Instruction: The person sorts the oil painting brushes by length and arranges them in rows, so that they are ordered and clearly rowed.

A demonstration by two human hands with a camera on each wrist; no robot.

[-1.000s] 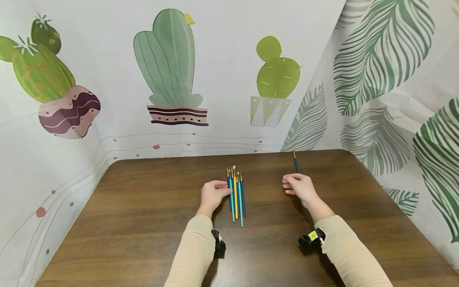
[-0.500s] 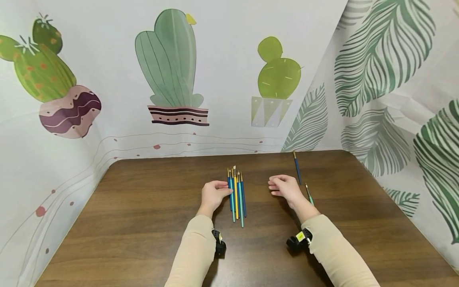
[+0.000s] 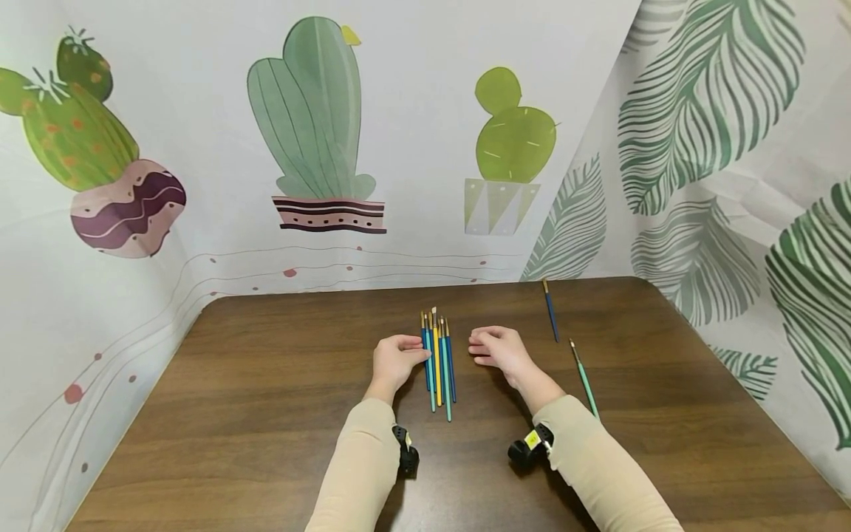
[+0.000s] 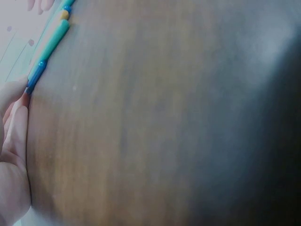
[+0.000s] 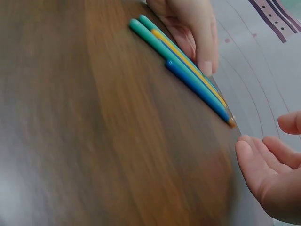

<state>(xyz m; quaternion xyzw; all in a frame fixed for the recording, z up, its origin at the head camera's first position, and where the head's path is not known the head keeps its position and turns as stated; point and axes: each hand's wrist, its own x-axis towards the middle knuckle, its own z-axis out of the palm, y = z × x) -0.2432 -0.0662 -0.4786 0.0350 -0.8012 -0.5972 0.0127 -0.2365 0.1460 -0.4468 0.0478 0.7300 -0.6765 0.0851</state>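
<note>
While the left hand point(image 3: 394, 362) rests against the left side of the bundle of brushes point(image 3: 436, 377), the right hand point(image 3: 500, 351) is positioned apart from it, to the right. The bundle lies flat on the table point(image 3: 266, 443), handles near and bristles far; this shared direction presumably lets the brushes sit closely side by side.

The left thumb and fingertips are close together and touch the left edge of the bundle; whether they pinch a handle cannot be told. The contact probably acts as a stop against spreading to the left.

The right fingers are loosely bent, with a clear gap, and nothing shows between them. Their place opposite the left hand appears to give access to the bundle's right side.

Further right, a blue brush point(image 3: 551, 310) reaches the far edge; a green brush point(image 3: 584, 380) lies nearer. Both slant, likely because nothing braces them.
</note>
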